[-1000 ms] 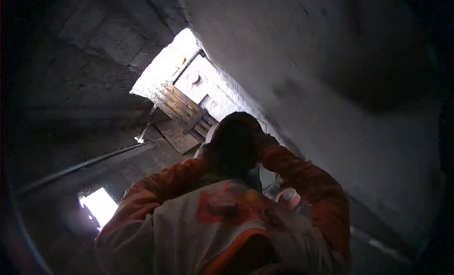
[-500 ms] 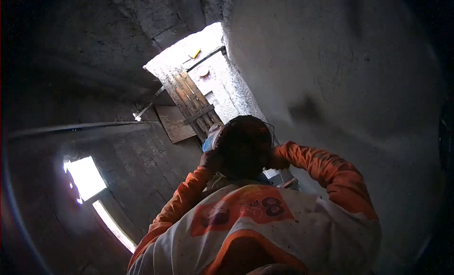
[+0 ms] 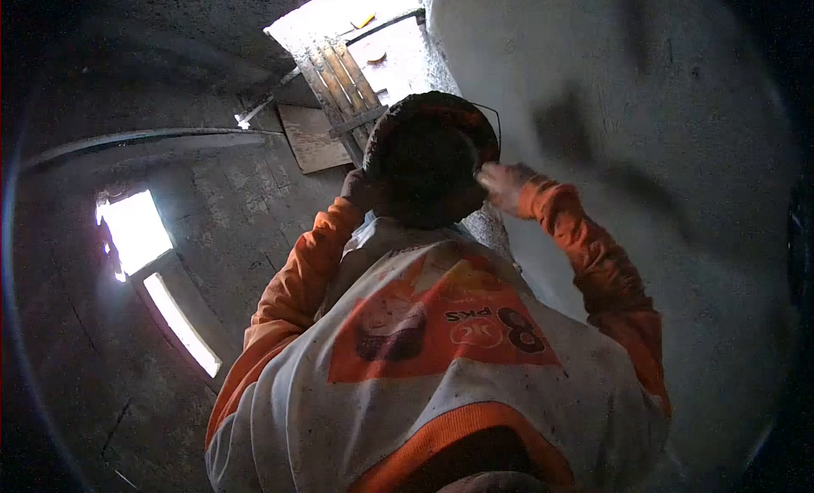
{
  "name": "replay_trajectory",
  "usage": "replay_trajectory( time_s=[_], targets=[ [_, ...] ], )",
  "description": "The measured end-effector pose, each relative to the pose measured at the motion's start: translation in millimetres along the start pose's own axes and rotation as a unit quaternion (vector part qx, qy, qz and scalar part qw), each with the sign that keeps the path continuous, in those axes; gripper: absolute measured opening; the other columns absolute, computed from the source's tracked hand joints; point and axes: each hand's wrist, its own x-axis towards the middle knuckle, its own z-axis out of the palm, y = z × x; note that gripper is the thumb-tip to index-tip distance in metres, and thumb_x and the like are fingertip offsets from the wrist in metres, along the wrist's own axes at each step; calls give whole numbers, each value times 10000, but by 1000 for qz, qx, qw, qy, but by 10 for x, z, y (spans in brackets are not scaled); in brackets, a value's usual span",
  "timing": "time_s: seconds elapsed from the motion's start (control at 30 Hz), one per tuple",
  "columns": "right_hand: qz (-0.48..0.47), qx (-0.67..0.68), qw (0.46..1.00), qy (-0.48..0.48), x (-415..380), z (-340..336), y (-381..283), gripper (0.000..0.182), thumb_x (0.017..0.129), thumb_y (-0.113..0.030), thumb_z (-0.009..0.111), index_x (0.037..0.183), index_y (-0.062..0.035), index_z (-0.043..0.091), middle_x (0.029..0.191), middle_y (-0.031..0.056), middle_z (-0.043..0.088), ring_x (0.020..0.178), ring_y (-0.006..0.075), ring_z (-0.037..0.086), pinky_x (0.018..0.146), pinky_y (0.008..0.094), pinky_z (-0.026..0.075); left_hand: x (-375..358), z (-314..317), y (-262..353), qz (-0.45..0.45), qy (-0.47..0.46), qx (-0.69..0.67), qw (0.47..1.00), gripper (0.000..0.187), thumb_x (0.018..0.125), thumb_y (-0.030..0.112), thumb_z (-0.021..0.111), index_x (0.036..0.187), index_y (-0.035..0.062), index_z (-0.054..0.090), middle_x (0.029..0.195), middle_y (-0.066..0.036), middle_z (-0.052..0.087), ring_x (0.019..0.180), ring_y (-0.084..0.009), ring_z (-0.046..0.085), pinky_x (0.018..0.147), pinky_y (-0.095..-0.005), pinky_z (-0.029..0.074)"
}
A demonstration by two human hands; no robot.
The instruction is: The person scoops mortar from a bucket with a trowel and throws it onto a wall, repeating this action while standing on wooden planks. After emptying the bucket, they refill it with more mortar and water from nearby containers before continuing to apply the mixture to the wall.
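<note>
A co-worker [image 3: 441,357] in an orange-and-white jersey stands back-on, filling 6 o'clock. Both of that person's hands are up at a dark cap [image 3: 431,154] at 12 o'clock: left hand [image 3: 354,188] pressed to its 9 o'clock side, right hand [image 3: 504,186] blurred at its 3 o'clock edge, fingers loose. The camera wearer's own hands are out of view; I cannot tell their state. Planks [image 3: 343,77] lean at 11 o'clock, a window [image 3: 134,230] glows at 9 o'clock.

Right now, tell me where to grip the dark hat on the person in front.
Probably grip the dark hat at its lower edge, coming in from both sides. Its crown is a round dome that offers no hold, and the person's window-side hand and wall-side hand are at that edge, one on each side.
</note>
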Motion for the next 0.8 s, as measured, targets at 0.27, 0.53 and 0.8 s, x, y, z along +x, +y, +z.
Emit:
replay_trajectory(
  time_s=[0.27, 0.53, 0.8],
  targets=[
    [368, 140, 919, 8, 503, -219, -412, 395, 783, -208, 423, 1133, -26, 407, 1046, 209, 502, 981, 354, 490, 814, 416, 401, -110, 93, 273, -17, -42, -19, 999, 56, 696, 38, 594, 751, 25, 596, 683, 41, 547, 580, -88, 469, 507, -267, 416],
    [41, -14, 996, -77, 134, 254, -377, 231, 748, -113, 458, 963, -50, 515, 931, 178, 550, 920, 304, 531, 759, 401, 446, 166, 91, -261, 137, -98, 503, 848, 212, 762, 169, 484, 918, 79, 597, 791, -31, 614, 669, -182, 560, 600, -293, 460],
    [251, -287, 897, 222, 678, 987, 437, 360, 720, -178, 528, 1062, -70, 500, 1048, 129, 509, 1009, 238, 469, 828, 324, 396, 257, 54, -774, 200, -32, 267, 942, 113, 730, 99, 486, 785, 63, 579, 722, -12, 566, 607, -140, 490, 519, -269, 414]
  ],
)
